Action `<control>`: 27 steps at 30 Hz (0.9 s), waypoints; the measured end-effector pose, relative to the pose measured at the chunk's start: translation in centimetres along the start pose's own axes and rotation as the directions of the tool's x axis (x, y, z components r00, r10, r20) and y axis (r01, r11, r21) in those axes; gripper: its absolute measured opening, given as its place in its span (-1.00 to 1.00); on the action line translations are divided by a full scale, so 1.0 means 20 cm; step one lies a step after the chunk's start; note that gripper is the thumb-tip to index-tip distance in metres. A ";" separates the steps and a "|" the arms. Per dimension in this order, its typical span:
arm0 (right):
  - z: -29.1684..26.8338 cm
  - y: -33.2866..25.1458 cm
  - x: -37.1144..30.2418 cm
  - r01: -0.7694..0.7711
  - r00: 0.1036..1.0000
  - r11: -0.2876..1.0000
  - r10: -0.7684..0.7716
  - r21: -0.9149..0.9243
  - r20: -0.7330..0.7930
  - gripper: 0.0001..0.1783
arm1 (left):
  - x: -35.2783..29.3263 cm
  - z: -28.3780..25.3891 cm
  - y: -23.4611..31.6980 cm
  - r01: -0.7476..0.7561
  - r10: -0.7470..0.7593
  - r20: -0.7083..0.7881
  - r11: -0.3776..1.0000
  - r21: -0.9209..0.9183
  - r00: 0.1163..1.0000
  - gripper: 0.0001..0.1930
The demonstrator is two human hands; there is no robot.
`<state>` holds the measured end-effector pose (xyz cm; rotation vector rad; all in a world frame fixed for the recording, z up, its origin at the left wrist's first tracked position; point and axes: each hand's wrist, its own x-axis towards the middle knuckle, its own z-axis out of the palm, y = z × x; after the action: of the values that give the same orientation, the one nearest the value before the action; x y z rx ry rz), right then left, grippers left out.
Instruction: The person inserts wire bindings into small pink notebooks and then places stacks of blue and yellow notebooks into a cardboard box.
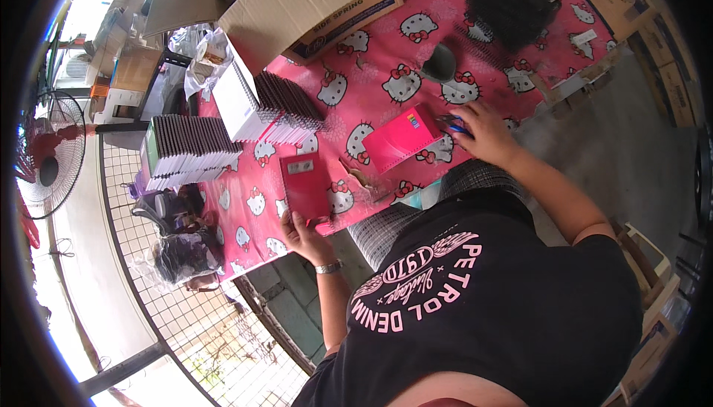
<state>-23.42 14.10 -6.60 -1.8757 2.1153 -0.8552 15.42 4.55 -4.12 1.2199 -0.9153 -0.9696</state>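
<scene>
Notebook (305, 190) apparently in left hand (306, 239)

Two closed notebooks lie on the table (375, 58) in front of me. The dark red notebook (306, 193), left of centre in the frame, stands nearly lengthwise up the view, a pale silvery patch near its upper end. The bright pink notebook (401, 141), right at the centre, is slanted up to the right, with a small multicoloured patch toward its right end. Just at that end I see a blue-handled tool (458, 128), partly hidden.
</scene>
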 end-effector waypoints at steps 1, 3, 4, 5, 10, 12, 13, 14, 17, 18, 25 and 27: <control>0.00 0.06 -0.02 0.052 0.999 0.998 -0.052 0.027 0.002 -0.50 | 0.04 -0.13 -0.04 0.015 -0.014 -0.014 0.998 0.056 1.000 -0.84; 0.01 0.12 -0.01 0.152 0.988 0.985 -0.152 0.080 -0.009 -0.49 | 0.12 -0.32 -0.14 0.041 -0.035 -0.029 0.961 0.274 0.999 -0.85; -0.01 0.10 0.03 0.146 0.989 0.982 -0.142 0.123 -0.044 -0.52 | 0.14 -0.40 -0.19 0.056 -0.042 -0.044 0.923 0.381 0.998 -0.85; -0.05 0.09 0.12 0.150 0.983 0.986 -0.141 0.076 -0.114 -0.56 | 0.15 -0.41 -0.24 -0.140 0.190 -0.017 0.778 0.613 0.982 -0.85; -0.19 0.52 0.50 -0.104 0.872 0.947 -0.061 -0.305 -0.487 -0.79 | 0.19 -0.35 -0.28 -0.097 0.236 -0.015 0.455 0.885 0.972 -0.80; -0.16 0.59 0.55 -0.208 0.935 0.893 0.063 -0.398 -0.348 -0.76 | 0.18 -0.28 -0.28 -0.105 0.413 0.004 0.222 0.969 0.911 -0.75; -0.15 0.62 0.56 -0.253 0.950 0.858 0.135 -0.447 -0.280 -0.74 | 0.17 -0.23 -0.27 -0.093 0.494 0.031 0.101 0.991 0.869 -0.72; -0.11 0.66 0.58 -0.240 0.960 0.831 0.126 -0.501 -0.251 -0.74 | 0.16 -0.14 -0.24 -0.196 0.520 0.110 0.114 0.974 0.847 -0.69; -0.07 0.71 0.61 -0.229 0.968 0.792 0.126 -0.566 -0.216 -0.74 | 0.02 0.28 -0.16 -0.801 0.412 0.689 0.351 0.484 0.597 -0.67; -0.07 0.67 0.61 -0.261 0.958 0.811 0.150 -0.524 -0.246 -0.76 | -0.06 0.41 -0.14 -0.873 0.366 0.801 0.314 0.373 0.474 -0.64; -0.06 0.61 0.63 -0.082 0.988 0.900 0.018 -0.428 -0.152 -0.84 | -0.17 0.71 -0.15 -0.973 0.036 0.992 0.204 0.110 0.120 -0.69; -0.08 0.61 0.63 -0.103 0.991 0.873 0.046 -0.477 -0.129 -0.87 | -0.11 0.73 -0.05 -0.925 -0.015 0.997 0.372 0.077 0.077 -0.69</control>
<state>-36.84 2.90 -8.87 -1.9780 2.6477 -0.4456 0.83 1.82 -3.37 0.5646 -2.8747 -0.4672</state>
